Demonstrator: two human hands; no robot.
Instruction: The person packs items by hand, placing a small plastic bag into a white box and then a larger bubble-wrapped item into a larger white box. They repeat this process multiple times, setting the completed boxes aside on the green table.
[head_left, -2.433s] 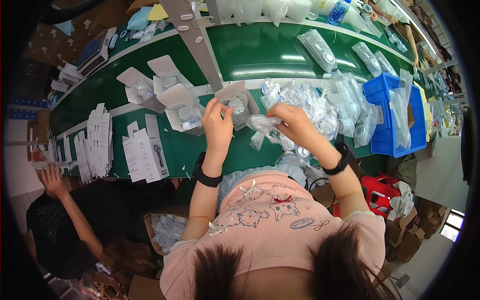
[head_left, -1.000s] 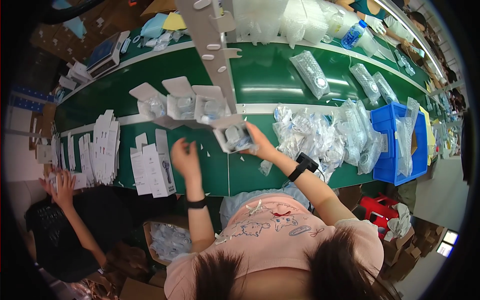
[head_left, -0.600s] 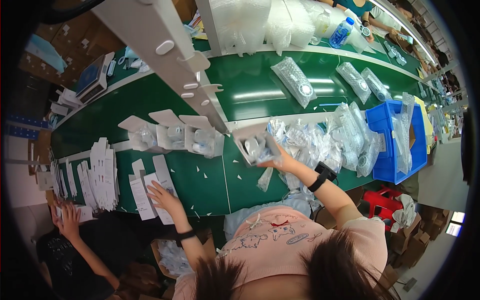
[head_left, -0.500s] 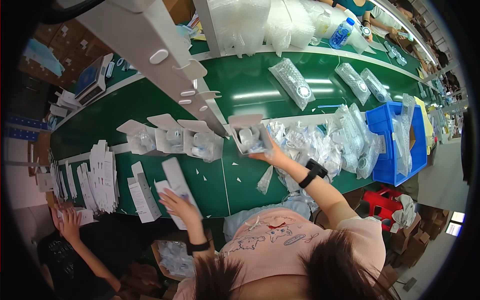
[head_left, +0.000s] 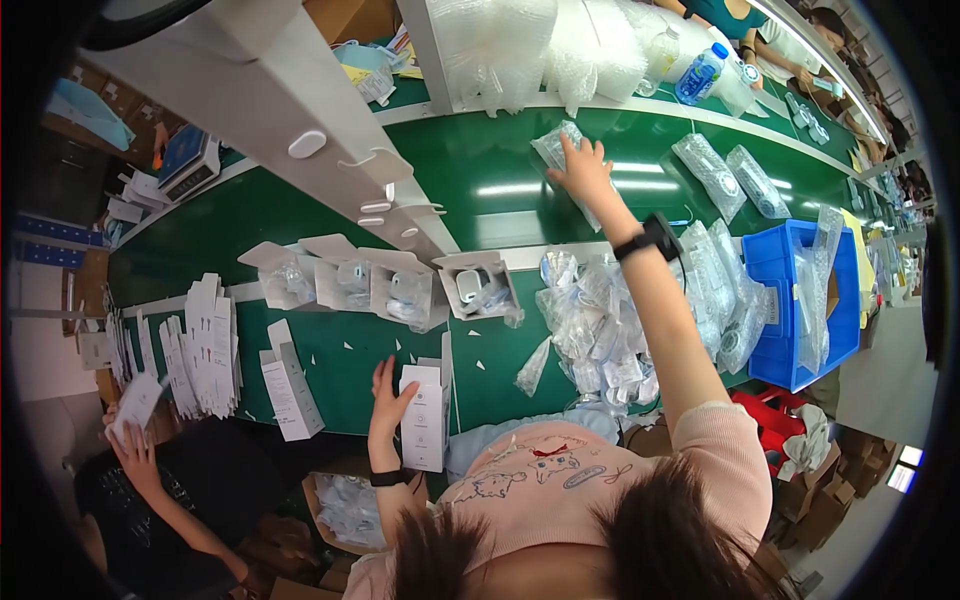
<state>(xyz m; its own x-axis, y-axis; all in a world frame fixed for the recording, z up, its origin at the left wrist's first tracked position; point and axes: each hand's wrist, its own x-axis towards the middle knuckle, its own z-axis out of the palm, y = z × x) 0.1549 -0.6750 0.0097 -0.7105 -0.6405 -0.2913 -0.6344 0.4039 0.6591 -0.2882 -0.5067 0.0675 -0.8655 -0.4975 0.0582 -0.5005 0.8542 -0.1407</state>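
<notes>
My right hand (head_left: 584,175) is stretched out over the far green belt, fingers spread across a bubble-wrapped package (head_left: 550,150); whether it grips the wrap cannot be made out. My left hand (head_left: 387,402) has its fingers apart, thumb side against a tall white carton (head_left: 424,425) with a raised flap. Beyond it, several open white boxes stand in a row; the rightmost box (head_left: 478,288) contains a white device and clear plastic bags. Another white carton (head_left: 293,400) leans to the left of my left hand.
A heap of clear-bagged parts (head_left: 600,330) lies right of the boxes, beside bubble-wrapped packs and a blue bin (head_left: 800,300). Flat white cartons (head_left: 210,345) are stacked at left. A co-worker's hand (head_left: 135,455) holds a white box. A grey metal post (head_left: 300,120) rises over the bench.
My right hand has let go of the open box at the row's right end and moved away to the bubble-wrapped package. My left hand and its carton have shifted right, the carton now more upright.
</notes>
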